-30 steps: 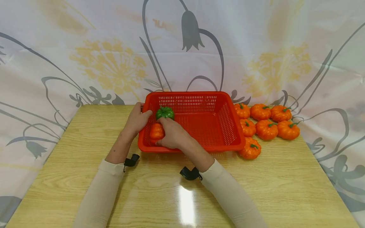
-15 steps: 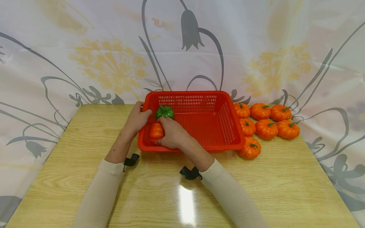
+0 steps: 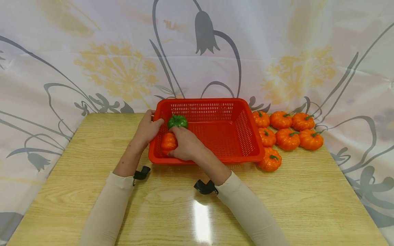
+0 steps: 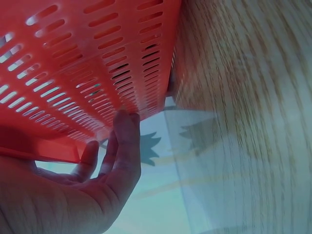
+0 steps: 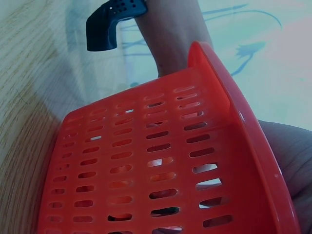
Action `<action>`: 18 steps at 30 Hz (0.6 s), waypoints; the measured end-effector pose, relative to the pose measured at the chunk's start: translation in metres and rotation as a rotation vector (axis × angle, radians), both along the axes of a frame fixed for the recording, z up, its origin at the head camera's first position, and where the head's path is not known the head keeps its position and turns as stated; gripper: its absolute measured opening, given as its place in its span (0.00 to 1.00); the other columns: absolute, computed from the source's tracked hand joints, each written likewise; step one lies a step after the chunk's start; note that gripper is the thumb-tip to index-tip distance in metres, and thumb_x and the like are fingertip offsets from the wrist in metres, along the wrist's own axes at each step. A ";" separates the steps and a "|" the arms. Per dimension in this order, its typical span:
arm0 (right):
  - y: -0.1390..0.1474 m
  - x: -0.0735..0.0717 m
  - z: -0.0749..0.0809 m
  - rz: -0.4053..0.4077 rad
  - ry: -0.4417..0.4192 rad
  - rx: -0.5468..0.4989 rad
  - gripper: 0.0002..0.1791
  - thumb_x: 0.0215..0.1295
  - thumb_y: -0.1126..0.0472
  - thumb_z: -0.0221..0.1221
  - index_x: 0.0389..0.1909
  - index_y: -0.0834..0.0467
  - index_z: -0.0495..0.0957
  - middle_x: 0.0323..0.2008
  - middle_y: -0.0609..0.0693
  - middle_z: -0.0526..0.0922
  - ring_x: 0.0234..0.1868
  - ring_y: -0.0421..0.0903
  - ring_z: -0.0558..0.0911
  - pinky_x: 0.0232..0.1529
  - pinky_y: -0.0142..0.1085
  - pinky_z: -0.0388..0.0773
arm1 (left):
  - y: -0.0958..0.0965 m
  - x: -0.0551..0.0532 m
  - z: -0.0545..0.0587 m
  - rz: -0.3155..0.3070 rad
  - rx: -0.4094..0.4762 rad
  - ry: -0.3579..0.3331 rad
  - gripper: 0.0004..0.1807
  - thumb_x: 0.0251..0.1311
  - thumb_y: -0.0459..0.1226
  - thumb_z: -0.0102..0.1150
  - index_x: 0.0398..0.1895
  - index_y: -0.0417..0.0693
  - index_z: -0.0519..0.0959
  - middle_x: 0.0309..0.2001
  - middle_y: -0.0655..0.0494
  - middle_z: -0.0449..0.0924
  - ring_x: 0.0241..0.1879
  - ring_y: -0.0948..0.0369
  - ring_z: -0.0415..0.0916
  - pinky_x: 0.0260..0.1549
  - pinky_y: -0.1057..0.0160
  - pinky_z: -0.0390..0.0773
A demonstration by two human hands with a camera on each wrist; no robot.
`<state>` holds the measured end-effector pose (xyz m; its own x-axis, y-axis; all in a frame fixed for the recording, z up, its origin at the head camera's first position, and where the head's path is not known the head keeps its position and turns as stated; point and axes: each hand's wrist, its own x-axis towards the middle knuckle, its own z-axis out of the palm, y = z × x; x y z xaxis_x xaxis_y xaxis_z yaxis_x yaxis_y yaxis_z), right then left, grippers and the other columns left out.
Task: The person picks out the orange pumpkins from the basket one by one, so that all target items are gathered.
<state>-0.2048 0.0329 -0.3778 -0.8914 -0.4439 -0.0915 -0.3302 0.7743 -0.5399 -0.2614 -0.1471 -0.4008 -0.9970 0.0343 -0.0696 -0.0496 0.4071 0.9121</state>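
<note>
A red plastic basket [image 3: 215,159] with slotted walls stands at the back of the table. My left hand [image 3: 149,128] holds its left side, thumb over the rim; in the left wrist view the fingers [image 4: 127,146] lie against the outer wall. Inside, at the near left corner, my right hand [image 3: 188,145] grips a small orange pumpkin [image 3: 168,142], partly covered by the fingers. Just behind it in the basket sits a green pumpkin [image 3: 177,121]. In the right wrist view the basket wall [image 5: 122,156] hides most of the right hand.
Several orange pumpkins [image 3: 288,139] with green stems stand in rows right of the basket, the closest ones against its wall. Behind the wooden table [image 3: 172,212] hangs a flower-patterned cloth [image 3: 123,68]. Each wrist carries a black camera mount [image 3: 204,187].
</note>
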 end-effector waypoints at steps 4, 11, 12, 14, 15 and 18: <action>0.000 0.000 0.000 0.003 0.018 -0.006 0.43 0.57 0.53 0.78 0.72 0.59 0.70 0.65 0.55 0.78 0.62 0.53 0.78 0.68 0.46 0.77 | 0.000 0.000 0.000 0.003 0.003 -0.008 0.28 0.75 0.38 0.49 0.72 0.34 0.63 0.59 0.34 0.71 0.54 0.43 0.79 0.54 0.45 0.86; 0.001 0.002 0.002 0.002 0.039 -0.026 0.43 0.57 0.53 0.78 0.72 0.58 0.70 0.66 0.55 0.77 0.64 0.53 0.77 0.68 0.47 0.77 | -0.001 0.000 -0.001 0.008 0.010 -0.017 0.28 0.74 0.38 0.49 0.73 0.34 0.62 0.60 0.34 0.71 0.55 0.42 0.78 0.56 0.44 0.85; 0.002 0.002 0.002 0.003 0.041 -0.029 0.43 0.57 0.53 0.78 0.72 0.58 0.70 0.66 0.55 0.77 0.64 0.53 0.77 0.68 0.47 0.77 | -0.001 0.000 -0.001 0.007 0.011 -0.017 0.28 0.74 0.38 0.49 0.73 0.34 0.62 0.60 0.34 0.71 0.55 0.42 0.78 0.56 0.44 0.85; 0.004 0.003 0.003 0.005 0.050 -0.035 0.43 0.58 0.53 0.77 0.72 0.58 0.70 0.67 0.55 0.77 0.65 0.53 0.77 0.69 0.48 0.77 | -0.001 0.000 0.000 0.006 0.009 -0.014 0.28 0.74 0.38 0.49 0.72 0.34 0.62 0.60 0.34 0.71 0.55 0.42 0.78 0.56 0.44 0.85; 0.005 0.004 0.004 0.005 0.052 -0.040 0.42 0.58 0.53 0.77 0.72 0.58 0.70 0.67 0.54 0.77 0.65 0.53 0.77 0.69 0.48 0.77 | -0.001 0.000 0.000 0.005 0.009 -0.015 0.28 0.74 0.38 0.49 0.72 0.35 0.62 0.60 0.34 0.71 0.55 0.43 0.78 0.56 0.44 0.85; 0.010 0.007 0.006 0.006 0.062 -0.058 0.42 0.58 0.53 0.77 0.72 0.57 0.70 0.67 0.54 0.77 0.65 0.53 0.77 0.68 0.49 0.77 | -0.001 0.000 0.001 0.001 0.009 -0.016 0.27 0.75 0.38 0.49 0.72 0.35 0.62 0.59 0.34 0.71 0.54 0.43 0.78 0.56 0.45 0.85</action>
<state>-0.1973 0.0426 -0.3713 -0.8916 -0.4527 -0.0107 -0.3690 0.7401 -0.5622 -0.2610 -0.1480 -0.3997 -0.9958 0.0342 -0.0851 -0.0644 0.3989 0.9147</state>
